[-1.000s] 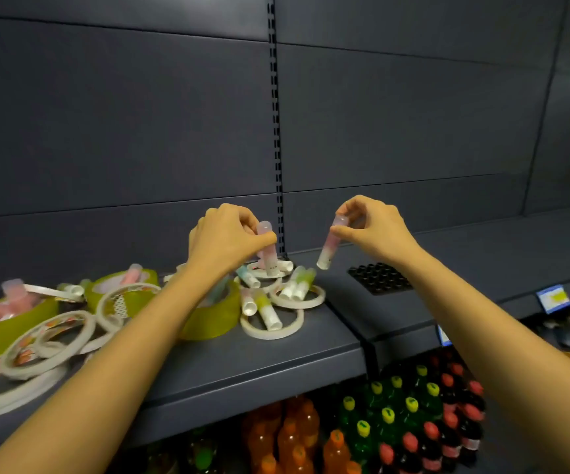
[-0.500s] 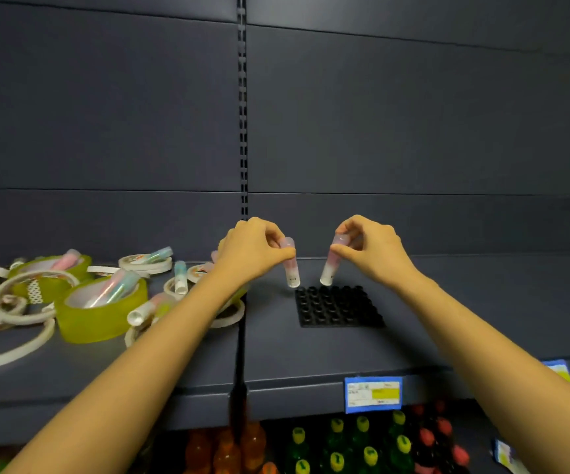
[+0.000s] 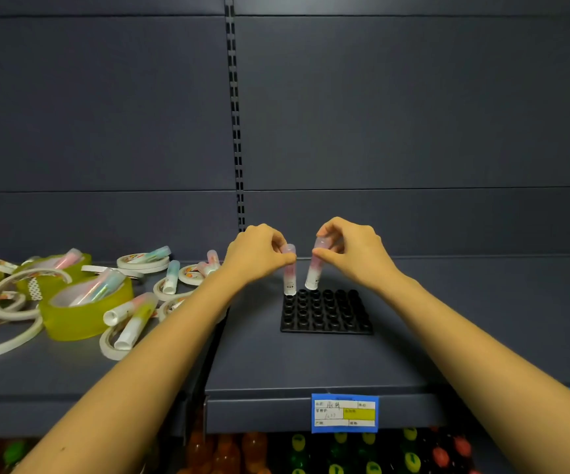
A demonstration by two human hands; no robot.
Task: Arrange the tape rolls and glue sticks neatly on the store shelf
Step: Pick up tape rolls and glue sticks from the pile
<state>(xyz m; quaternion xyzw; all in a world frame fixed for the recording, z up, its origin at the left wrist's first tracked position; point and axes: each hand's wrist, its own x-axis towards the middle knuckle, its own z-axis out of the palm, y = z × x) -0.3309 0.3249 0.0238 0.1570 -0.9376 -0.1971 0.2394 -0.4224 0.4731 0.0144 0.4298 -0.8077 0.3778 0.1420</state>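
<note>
Left hand [image 3: 256,254] and right hand [image 3: 355,251] each pinch a glue stick over the back edge of the black tray [image 3: 328,318].
Upright, the left stick [image 3: 289,277] has its foot at the back-left corner hole. The right stick [image 3: 313,273] leans top-rightward just beside it and likely wants straightening before going down. The tape rolls [image 3: 82,313] lie well apart toward the left end of the shelf [image 3: 310,367].

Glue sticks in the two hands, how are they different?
The left glue stick, pinched by the left hand, stands straight upright. The right glue stick, in the right hand, leans with its top tipped right. The left glue stick's base meets the back-left corner hole of the black tray. The right glue stick's base is at a hole further right. Both are pink and white, held near the top.
</note>
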